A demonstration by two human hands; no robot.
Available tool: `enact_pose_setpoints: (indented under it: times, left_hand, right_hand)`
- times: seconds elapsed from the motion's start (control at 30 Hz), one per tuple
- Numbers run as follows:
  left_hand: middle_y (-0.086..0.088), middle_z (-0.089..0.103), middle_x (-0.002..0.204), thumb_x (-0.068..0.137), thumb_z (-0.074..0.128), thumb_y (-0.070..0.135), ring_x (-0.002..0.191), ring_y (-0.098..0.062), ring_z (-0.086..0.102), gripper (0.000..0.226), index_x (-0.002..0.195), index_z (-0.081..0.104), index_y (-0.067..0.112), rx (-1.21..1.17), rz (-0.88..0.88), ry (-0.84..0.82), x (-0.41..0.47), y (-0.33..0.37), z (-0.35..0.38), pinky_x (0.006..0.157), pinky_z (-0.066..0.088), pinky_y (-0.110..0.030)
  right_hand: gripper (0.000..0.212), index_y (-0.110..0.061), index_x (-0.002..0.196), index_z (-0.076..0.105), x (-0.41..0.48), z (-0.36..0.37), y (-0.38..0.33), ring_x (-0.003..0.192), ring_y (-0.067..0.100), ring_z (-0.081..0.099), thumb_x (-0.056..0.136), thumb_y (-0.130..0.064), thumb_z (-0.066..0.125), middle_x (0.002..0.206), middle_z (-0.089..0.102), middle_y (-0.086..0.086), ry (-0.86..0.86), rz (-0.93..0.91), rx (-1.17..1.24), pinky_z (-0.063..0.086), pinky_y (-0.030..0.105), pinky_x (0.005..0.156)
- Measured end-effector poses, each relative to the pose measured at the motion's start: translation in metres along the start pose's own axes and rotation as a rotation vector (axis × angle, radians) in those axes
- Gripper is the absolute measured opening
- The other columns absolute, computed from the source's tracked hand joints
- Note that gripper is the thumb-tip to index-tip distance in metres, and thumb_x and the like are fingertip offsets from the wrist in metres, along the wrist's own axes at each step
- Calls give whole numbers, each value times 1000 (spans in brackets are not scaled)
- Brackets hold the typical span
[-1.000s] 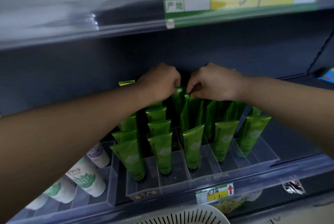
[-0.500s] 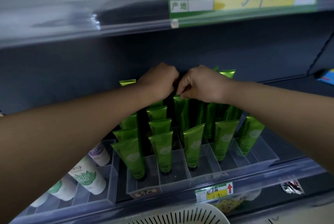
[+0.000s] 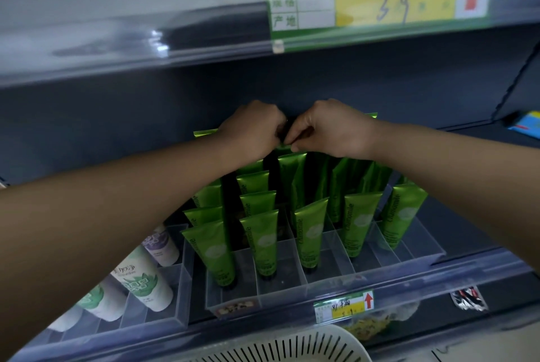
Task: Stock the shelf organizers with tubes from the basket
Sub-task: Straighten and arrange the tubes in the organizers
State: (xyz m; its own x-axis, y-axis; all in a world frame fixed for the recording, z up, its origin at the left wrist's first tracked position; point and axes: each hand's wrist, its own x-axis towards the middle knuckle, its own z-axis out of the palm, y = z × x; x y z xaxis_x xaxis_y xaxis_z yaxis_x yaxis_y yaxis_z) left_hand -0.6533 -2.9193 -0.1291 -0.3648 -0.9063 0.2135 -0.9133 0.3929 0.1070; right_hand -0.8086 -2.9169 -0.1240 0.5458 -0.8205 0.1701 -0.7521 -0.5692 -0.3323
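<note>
Currently: two-handed grip at the back row.
We find our left hand (image 3: 251,130) and right hand (image 3: 330,130) curled, together pinching the top edge of one green tube (image 3: 287,174) standing at the rear of the clear organizer (image 3: 280,291); basket (image 3: 277,345) sits below.

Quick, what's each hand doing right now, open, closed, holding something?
Left hand: closed, pinching the top of a green tube.
Right hand: closed, pinching the same tube's top.

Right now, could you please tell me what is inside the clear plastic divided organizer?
Green squeeze tubes stand cap-down in rows in the clear plastic organizer. The left hand and right hand pinch a rear tube's top, hiding what lies behind.
</note>
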Motion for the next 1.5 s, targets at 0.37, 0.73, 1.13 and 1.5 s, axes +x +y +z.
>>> enact_pose_setpoints:
  times: [0.37, 0.73, 1.13, 1.5]
  left_hand:
    - [2, 70, 91, 83, 63, 20, 89, -17, 65, 8, 88, 69, 20, -129, -9, 27, -29, 23, -12, 79, 52, -31]
    - [-1, 70, 90, 76, 75, 36, 84, -17, 64, 25, 89, 71, 15, -142, -103, -102, -43, 36, -2, 75, 53, -28]
    - [-3, 68, 104, 80, 69, 11, 94, -18, 64, 21, 100, 69, 17, -117, -70, -105, -40, 41, 2, 75, 46, -22]
    - [-7, 66, 89, 83, 57, 6, 89, -26, 63, 13, 86, 67, 13, -20, 26, -68, -44, 44, -4, 64, 35, -25]
  right_hand:
    - [18, -23, 93, 74, -30, -16, 0, 81, 6, 65, 80, -12, 69, 89, 72, -6, -50, -16, 16, 51, 21, 79]
    - [29, -25, 105, 71, -47, -11, 4, 101, 8, 60, 82, -11, 64, 111, 67, -9, -211, -58, -113, 45, 24, 92]
    - [15, -17, 98, 75, -51, -4, 7, 93, 8, 64, 84, -17, 69, 102, 72, -5, -119, -141, -87, 38, 10, 79]
    - [15, -19, 96, 76, -52, 6, -7, 84, 3, 62, 82, -17, 69, 95, 74, -6, -29, -78, -28, 39, 9, 69]
